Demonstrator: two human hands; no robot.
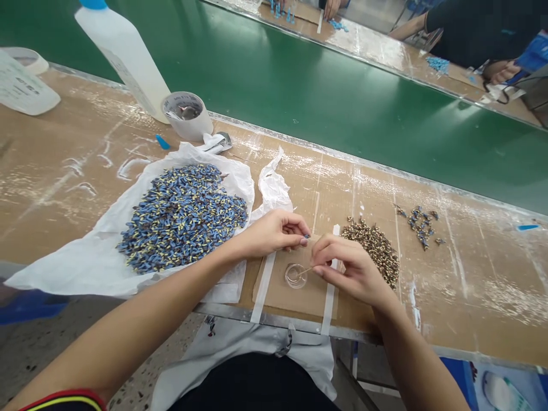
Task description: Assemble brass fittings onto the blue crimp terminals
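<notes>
My left hand (274,231) pinches a small blue part (306,236) between thumb and fingertips, just above a taped cardboard pad (278,291). My right hand (349,265) holds a thin metal piece whose tip reaches into a small clear round dish (295,275) on the pad. A big heap of blue and yellow parts (182,214) lies on a white plastic bag (85,262) to the left. A pile of small brass parts (377,245) sits right beside my right hand.
A white bottle with a blue cap (124,51) and a tape roll (186,114) stand at the back left. A few finished pieces (422,220) lie at the right. A green conveyor belt (325,91) runs behind. Other people's hands (500,71) work across it.
</notes>
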